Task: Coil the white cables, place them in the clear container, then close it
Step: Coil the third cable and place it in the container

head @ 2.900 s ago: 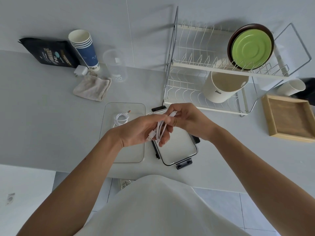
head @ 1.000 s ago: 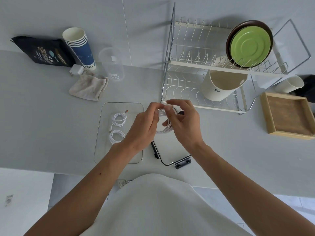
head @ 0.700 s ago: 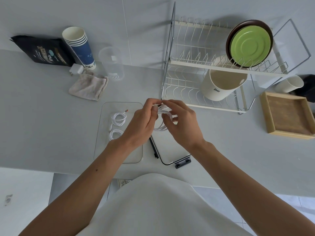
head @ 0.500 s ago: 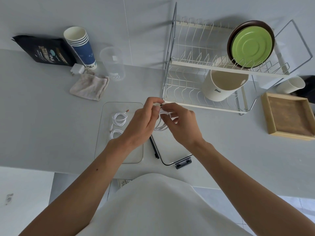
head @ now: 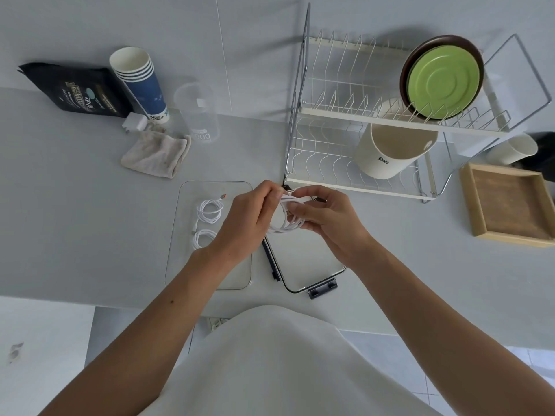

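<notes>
White cable coil (head: 286,228) pinched by fingers of left hand (head: 250,219) and right hand (head: 329,225), above lid (head: 303,259), two coiled cables (head: 210,210) inside open clear container (head: 231,274) alongside.

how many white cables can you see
3. Two lie in the clear container: a far coil and a near coil partly behind the left hand. The held coil is gripped by that hand and the right hand over the lid. Hands might hide more.
</notes>
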The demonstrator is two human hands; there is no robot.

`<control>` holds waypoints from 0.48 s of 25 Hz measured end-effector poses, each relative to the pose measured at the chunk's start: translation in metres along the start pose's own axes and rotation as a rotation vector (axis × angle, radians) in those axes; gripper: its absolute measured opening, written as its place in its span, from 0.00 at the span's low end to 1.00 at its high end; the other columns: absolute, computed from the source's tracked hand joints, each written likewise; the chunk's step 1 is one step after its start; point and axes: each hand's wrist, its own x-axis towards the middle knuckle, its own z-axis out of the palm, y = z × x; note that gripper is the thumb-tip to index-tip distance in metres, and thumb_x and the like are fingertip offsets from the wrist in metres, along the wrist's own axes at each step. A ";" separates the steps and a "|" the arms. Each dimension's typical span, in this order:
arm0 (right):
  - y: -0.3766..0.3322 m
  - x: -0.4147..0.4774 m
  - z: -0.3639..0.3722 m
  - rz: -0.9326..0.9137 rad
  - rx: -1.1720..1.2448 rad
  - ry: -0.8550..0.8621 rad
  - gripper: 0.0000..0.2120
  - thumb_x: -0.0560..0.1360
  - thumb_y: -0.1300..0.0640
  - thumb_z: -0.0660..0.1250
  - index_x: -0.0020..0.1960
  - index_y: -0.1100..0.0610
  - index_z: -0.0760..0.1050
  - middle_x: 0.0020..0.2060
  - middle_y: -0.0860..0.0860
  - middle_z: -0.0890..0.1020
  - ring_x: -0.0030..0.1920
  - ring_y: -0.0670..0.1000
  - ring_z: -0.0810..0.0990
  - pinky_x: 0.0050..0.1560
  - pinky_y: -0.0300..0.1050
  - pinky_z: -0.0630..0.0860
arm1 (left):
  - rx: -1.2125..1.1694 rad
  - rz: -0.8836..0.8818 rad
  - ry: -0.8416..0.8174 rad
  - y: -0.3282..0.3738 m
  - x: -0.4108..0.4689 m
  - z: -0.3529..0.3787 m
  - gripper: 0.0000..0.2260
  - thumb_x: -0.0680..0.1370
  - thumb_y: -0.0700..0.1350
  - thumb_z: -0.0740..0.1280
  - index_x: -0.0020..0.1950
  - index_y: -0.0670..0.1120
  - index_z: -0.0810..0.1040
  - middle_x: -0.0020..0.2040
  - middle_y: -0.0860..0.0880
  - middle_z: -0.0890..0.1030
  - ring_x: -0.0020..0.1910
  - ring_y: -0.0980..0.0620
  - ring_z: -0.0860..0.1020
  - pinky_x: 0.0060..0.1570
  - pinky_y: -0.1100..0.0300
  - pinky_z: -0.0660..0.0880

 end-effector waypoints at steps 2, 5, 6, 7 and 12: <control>0.001 0.000 0.001 0.013 0.048 -0.004 0.07 0.73 0.66 0.72 0.49 0.59 0.79 0.38 0.56 0.84 0.39 0.53 0.81 0.48 0.47 0.79 | -0.026 -0.018 -0.005 -0.001 0.000 0.001 0.12 0.84 0.45 0.55 0.53 0.41 0.77 0.31 0.51 0.73 0.31 0.50 0.71 0.32 0.65 0.66; 0.006 0.002 0.005 -0.022 0.034 0.053 0.06 0.74 0.67 0.70 0.49 0.60 0.79 0.42 0.59 0.84 0.43 0.56 0.82 0.51 0.52 0.80 | -0.085 -0.060 0.000 -0.001 0.000 0.007 0.13 0.85 0.45 0.54 0.53 0.41 0.77 0.31 0.49 0.73 0.30 0.50 0.71 0.33 0.59 0.68; 0.007 0.002 0.007 -0.027 0.041 0.056 0.05 0.75 0.67 0.70 0.50 0.61 0.78 0.43 0.60 0.84 0.44 0.56 0.82 0.52 0.52 0.80 | -0.112 -0.078 0.015 -0.001 0.000 0.008 0.13 0.85 0.45 0.54 0.53 0.41 0.76 0.33 0.49 0.74 0.31 0.52 0.72 0.34 0.59 0.70; 0.008 0.001 0.009 -0.025 0.052 0.048 0.05 0.76 0.67 0.69 0.50 0.61 0.77 0.44 0.60 0.84 0.45 0.57 0.83 0.52 0.52 0.81 | -0.136 -0.094 0.033 0.000 -0.001 0.010 0.13 0.85 0.45 0.54 0.53 0.41 0.77 0.35 0.49 0.77 0.33 0.53 0.75 0.35 0.59 0.72; 0.004 0.000 0.007 0.016 0.091 -0.042 0.07 0.77 0.68 0.67 0.54 0.63 0.76 0.46 0.58 0.84 0.43 0.56 0.84 0.49 0.50 0.82 | -0.187 -0.110 0.050 0.000 -0.001 0.008 0.13 0.85 0.45 0.55 0.54 0.43 0.77 0.34 0.48 0.77 0.34 0.52 0.75 0.36 0.57 0.73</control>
